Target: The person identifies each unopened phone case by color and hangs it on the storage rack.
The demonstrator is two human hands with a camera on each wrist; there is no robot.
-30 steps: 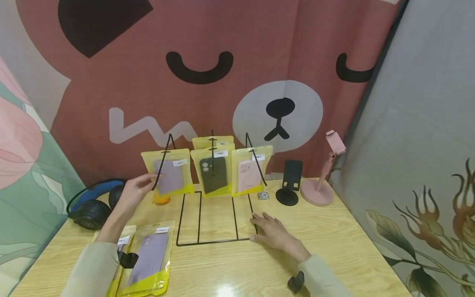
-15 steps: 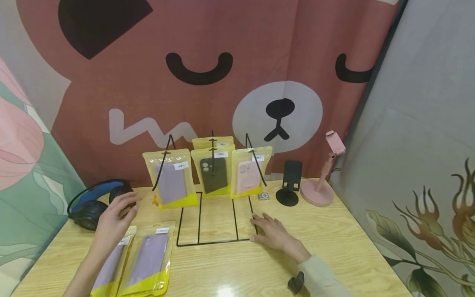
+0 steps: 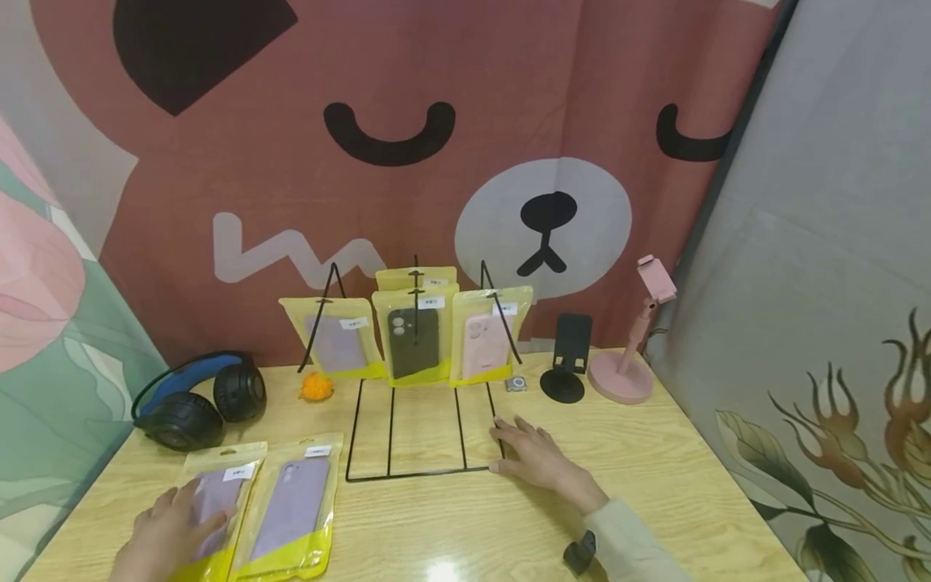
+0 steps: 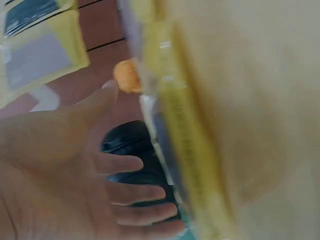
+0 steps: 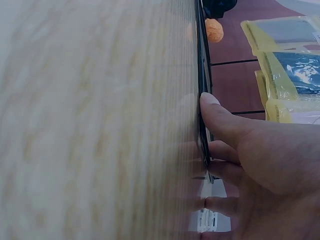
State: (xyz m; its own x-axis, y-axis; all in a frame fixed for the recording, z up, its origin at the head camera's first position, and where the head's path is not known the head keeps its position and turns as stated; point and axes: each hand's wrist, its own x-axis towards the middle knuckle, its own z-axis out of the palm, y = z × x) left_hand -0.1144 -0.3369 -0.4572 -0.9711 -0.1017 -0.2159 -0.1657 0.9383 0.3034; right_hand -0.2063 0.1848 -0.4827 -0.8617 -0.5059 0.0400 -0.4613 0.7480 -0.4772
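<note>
Yellow pouch [image 3: 225, 487] lies by my slack left grip [image 3: 163, 533]; my right grip [image 3: 541, 461], likewise unclenched, touches the black rack [image 3: 422, 474].

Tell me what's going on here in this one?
A person's left hand is spread over a purple-case packet lying on the table, with a second lying packet beside it; firm contact isn't clear. Their right hand rests at the right edge of the black wire rack's base. On the rack hang a purple packet, a dark one with another behind it, and a pink one.
</note>
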